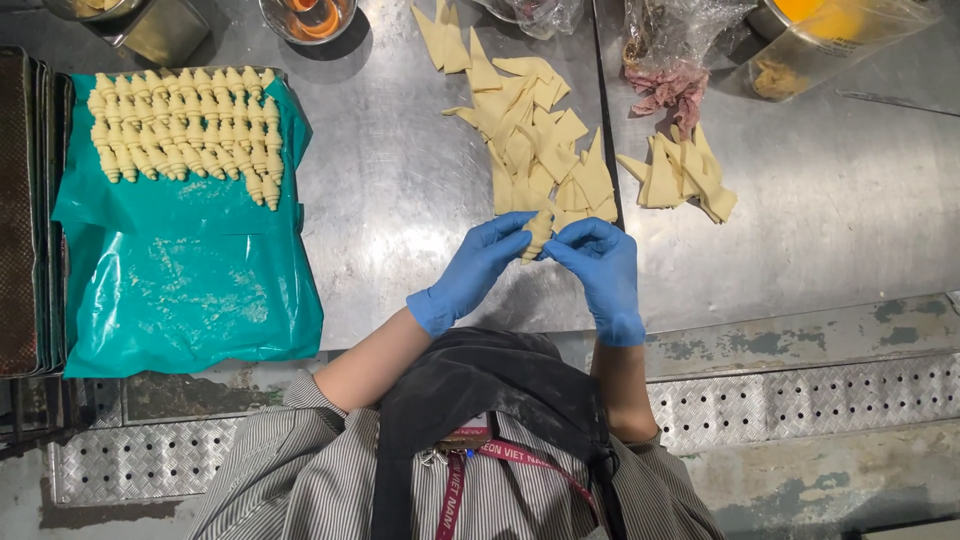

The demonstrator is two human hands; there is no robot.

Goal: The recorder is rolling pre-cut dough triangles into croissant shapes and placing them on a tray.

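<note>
View from above of a steel counter (400, 200) at which a person in blue gloves shapes dough; the left hand (478, 262) and the right hand (598, 262) meet over the near middle of the counter, both closed on one dough piece (537, 232), which is held between the fingertips of the two hands, just clear of the surface and partly rolled; the fingers curl narrowly round it, the left from the left side, the right from the right. Just beyond the hands lies a loose heap of cut dough triangles (535, 140), flat and overlapping; a smaller heap of triangles (680, 175) lies to its right, near a clear bag of pinkish filling (672, 85). Far left, a teal plastic sheet (190, 260) carries rolled croissant shapes (185, 130) in close rows along its far edge; the near part of the sheet bears none. A stack of dark trays (20, 210) stands at the left edge; a round bowl (310, 15) and a clear tub with yellow contents (830, 35) sit along the far edge. Judged from its look, the dough piece is light, soft and easily stretched or torn, perhaps slightly tacky; it is best taken by the wide end with light fingertip pressure and rolled without squeezing.
</note>
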